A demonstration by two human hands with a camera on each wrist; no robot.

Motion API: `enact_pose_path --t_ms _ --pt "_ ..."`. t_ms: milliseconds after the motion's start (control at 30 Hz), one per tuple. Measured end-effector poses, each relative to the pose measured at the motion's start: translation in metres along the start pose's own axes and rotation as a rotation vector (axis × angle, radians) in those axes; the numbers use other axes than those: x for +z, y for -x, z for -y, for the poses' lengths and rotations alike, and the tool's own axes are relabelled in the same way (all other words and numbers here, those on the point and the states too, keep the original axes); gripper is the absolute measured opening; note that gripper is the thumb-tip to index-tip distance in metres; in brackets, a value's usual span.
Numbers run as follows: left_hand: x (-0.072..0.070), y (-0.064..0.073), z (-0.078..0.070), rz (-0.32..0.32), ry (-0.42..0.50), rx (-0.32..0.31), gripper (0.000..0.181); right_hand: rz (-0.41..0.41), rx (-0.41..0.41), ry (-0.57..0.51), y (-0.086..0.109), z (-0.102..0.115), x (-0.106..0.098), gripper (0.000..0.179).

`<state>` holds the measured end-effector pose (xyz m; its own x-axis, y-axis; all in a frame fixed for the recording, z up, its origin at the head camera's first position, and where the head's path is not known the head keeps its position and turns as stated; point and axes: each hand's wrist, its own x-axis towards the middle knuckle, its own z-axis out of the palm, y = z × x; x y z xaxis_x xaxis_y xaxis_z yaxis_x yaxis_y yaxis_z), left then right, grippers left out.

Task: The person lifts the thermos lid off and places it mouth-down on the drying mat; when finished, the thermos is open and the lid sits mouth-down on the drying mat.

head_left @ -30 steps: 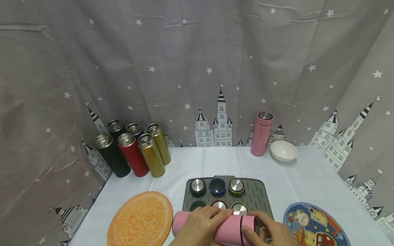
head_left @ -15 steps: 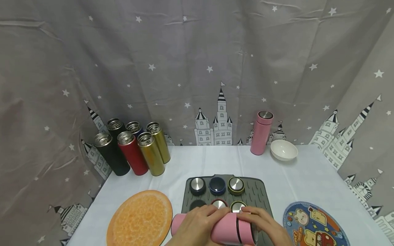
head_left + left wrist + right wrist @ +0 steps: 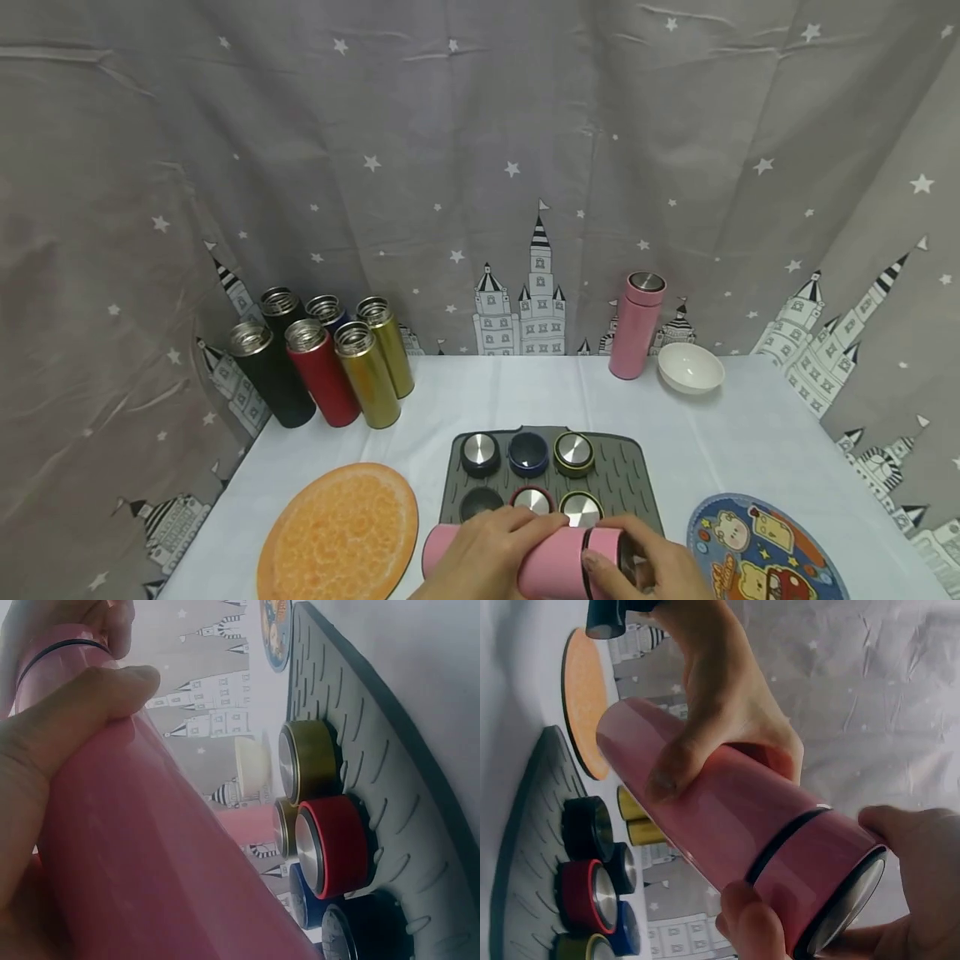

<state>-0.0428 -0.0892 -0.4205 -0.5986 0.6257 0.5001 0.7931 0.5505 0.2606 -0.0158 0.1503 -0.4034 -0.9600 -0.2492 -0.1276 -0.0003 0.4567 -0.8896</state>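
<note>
A pink thermos flask (image 3: 551, 571) lies sideways in the air at the front of the head view. My left hand (image 3: 487, 554) grips its body, thumb along the near side in the right wrist view. At the right end, my right hand (image 3: 656, 562) holds the pink lid (image 3: 821, 877) between thumb and fingers. A dark ring runs between lid and body, and the lid's end is silver metal. Just behind the flask, a grey ridged mat (image 3: 626, 467) bears several loose lids, among them a black lid (image 3: 480, 454), a blue lid (image 3: 528, 454) and a red-rimmed lid (image 3: 341, 844).
Several lidless flasks stand at the back left, including a red flask (image 3: 324, 375) and a gold flask (image 3: 369, 379). Another pink flask (image 3: 636, 329), lidded, stands upright beside a white bowl (image 3: 690, 368). An orange round mat (image 3: 341, 533) lies left, a blue cartoon mat (image 3: 765, 546) right.
My right hand's fingers have shifted round the lid: half a second ago they reached over its top, now they grip its right end. The left hand keeps its hold.
</note>
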Motion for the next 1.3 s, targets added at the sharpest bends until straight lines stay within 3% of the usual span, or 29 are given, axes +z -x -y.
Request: enact_pose_path --t_ms 100,200,333,500,700,1033,1300 --pt "-0.001 0.001 0.001 0.01 0.01 -0.006 0.072 -0.002 0.002 -0.032 0.002 0.003 0.001 0.044" --pt "-0.001 0.001 0.001 0.015 0.019 -0.007 0.071 -0.046 -0.046 -0.03 0.005 0.004 0.003 0.048" --pt "-0.003 0.0 0.001 0.048 0.069 -0.043 0.068 -0.143 -0.203 0.018 0.009 0.003 0.005 0.049" --pt "-0.005 0.002 0.002 0.095 0.155 -0.108 0.064 -0.204 -0.392 0.04 0.009 0.005 0.007 0.05" --pt "-0.006 0.004 0.004 0.075 0.151 -0.096 0.065 -0.165 -0.49 0.08 0.01 0.007 0.004 0.056" --pt "-0.005 0.007 0.002 0.124 0.246 -0.142 0.064 -0.112 -0.711 0.163 0.006 -0.001 -0.002 0.064" --pt "-0.005 0.007 0.002 0.219 0.398 -0.221 0.06 -0.078 -0.781 0.148 0.007 -0.002 -0.004 0.063"
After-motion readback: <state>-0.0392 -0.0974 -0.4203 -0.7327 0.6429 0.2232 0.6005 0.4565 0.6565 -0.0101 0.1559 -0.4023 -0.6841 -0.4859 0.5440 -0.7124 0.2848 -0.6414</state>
